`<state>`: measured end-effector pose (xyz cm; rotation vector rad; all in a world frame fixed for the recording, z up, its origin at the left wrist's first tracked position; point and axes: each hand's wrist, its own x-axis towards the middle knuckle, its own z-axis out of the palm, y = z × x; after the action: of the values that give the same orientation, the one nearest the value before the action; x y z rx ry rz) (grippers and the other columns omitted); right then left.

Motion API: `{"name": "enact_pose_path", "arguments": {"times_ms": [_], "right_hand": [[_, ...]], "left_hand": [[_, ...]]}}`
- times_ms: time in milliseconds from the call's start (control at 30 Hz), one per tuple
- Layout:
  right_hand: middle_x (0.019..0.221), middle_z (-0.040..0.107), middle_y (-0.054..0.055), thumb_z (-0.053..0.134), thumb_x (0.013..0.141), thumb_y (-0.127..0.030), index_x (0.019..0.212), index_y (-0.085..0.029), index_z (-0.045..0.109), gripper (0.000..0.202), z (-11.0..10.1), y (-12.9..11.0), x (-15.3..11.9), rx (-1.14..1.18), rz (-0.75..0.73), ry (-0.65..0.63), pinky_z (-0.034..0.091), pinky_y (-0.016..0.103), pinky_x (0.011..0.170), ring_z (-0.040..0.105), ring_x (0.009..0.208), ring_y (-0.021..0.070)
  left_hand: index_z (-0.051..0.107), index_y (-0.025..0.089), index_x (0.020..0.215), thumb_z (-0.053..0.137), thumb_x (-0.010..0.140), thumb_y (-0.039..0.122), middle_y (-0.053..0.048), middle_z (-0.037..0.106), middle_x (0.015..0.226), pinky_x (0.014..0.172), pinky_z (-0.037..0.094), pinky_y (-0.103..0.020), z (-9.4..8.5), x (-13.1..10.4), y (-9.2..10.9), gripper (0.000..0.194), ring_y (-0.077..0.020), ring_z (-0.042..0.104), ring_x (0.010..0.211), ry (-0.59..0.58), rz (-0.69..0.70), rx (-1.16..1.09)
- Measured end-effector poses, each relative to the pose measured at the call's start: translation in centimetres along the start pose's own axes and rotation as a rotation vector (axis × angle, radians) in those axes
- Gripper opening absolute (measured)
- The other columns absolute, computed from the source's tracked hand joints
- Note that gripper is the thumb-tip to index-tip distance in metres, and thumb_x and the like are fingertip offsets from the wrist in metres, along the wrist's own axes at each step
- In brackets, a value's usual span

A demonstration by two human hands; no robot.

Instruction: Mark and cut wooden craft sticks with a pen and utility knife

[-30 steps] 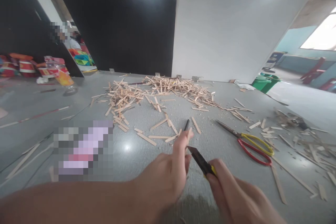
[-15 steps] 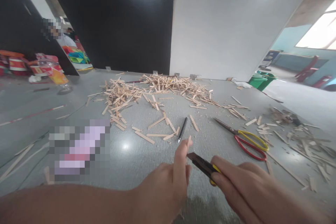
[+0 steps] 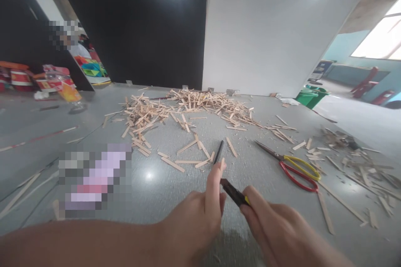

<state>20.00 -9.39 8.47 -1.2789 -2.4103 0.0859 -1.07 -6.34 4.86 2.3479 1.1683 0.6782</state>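
Note:
My left hand (image 3: pixel 200 212) is closed around a small wooden stick (image 3: pixel 222 167), whose tip sticks up past the index finger. In my right hand (image 3: pixel 275 221) is a black and yellow utility knife (image 3: pixel 233 193), its dark blade against or very near the stick just below the fingertip. My right fingers are wrapped round the knife's handle. Just beyond the left fingertips a black pen-like tool (image 3: pixel 218 152) lies on the grey table (image 3: pixel 175 187). Scissors (image 3: pixel 291 167) with one yellow and one red handle lie to the right.
A heap of wooden sticks (image 3: pixel 206 102) lies along the back, before a black panel (image 3: pixel 140 29) and a white panel (image 3: pixel 269 37). Wood scraps (image 3: pixel 369 171) spread at the right. A plastic bottle (image 3: pixel 67 89) stands at the left; a green bin (image 3: pixel 311 96) is beyond the table.
My right hand and the knife have shifted left and slightly down, toward my body. The stick in my left hand has tilted a little; the left hand has barely moved.

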Motion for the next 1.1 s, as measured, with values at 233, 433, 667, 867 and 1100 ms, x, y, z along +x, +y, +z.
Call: {"name": "enact_pose_path", "arguments": {"times_ms": [233,433,667,867,1100], "right_hand": [[0.061,0.069,-0.002,0.04,0.111,-0.034,0.087,-0.026,0.067,0.037,-3.6,0.3,1.2,0.077,0.073,-0.026,0.05,0.025,0.048,0.068,0.051,0.0153],[0.058,0.067,-0.003,0.046,0.109,-0.043,0.078,-0.027,0.066,0.04,-4.1,1.0,0.3,0.16,0.103,0.009,0.043,0.021,0.036,0.061,0.041,0.0114],[0.052,0.059,-0.006,0.043,0.111,-0.033,0.082,-0.026,0.055,0.032,-1.7,-1.5,0.3,0.18,0.142,0.062,0.04,0.023,0.04,0.059,0.04,0.0126],[0.057,0.064,-0.005,0.04,0.11,-0.027,0.089,-0.027,0.056,0.027,-2.4,-1.0,0.7,0.149,0.081,0.014,0.043,0.025,0.043,0.063,0.045,0.0146],[0.055,0.061,-0.005,0.046,0.107,-0.025,0.079,-0.027,0.056,0.029,-3.3,-0.3,1.0,0.116,0.064,-0.046,0.041,0.026,0.046,0.061,0.047,0.0145]], "left_hand": [[0.025,0.019,0.162,0.029,0.11,0.027,-0.002,0.071,0.071,0.056,0.051,-0.025,-2.0,0.7,1.1,0.053,-0.017,0.064,0.055,-0.058,-0.037,-0.071],[0.022,0.017,0.166,0.031,0.109,0.027,-0.003,0.069,0.069,0.052,0.049,-0.025,-1.2,0.8,0.8,0.058,-0.0178,0.06,0.052,-0.091,0.086,0.004],[0.022,0.017,0.165,0.032,0.11,0.031,-0.005,0.073,0.073,0.051,0.053,-0.024,-1.7,0.2,1.2,0.057,-0.0176,0.067,0.052,-0.067,-0.049,-0.121],[0.026,0.015,0.163,0.037,0.109,0.028,-0.007,0.073,0.072,0.058,0.058,-0.026,-1.3,-0.6,0.9,0.057,-0.0178,0.068,0.054,0.035,0.003,-0.067],[0.026,0.016,0.163,0.036,0.108,0.029,-0.004,0.072,0.074,0.058,0.058,-0.025,-1.0,-0.5,0.6,0.057,-0.0165,0.066,0.056,-0.008,0.018,-0.07]]}}
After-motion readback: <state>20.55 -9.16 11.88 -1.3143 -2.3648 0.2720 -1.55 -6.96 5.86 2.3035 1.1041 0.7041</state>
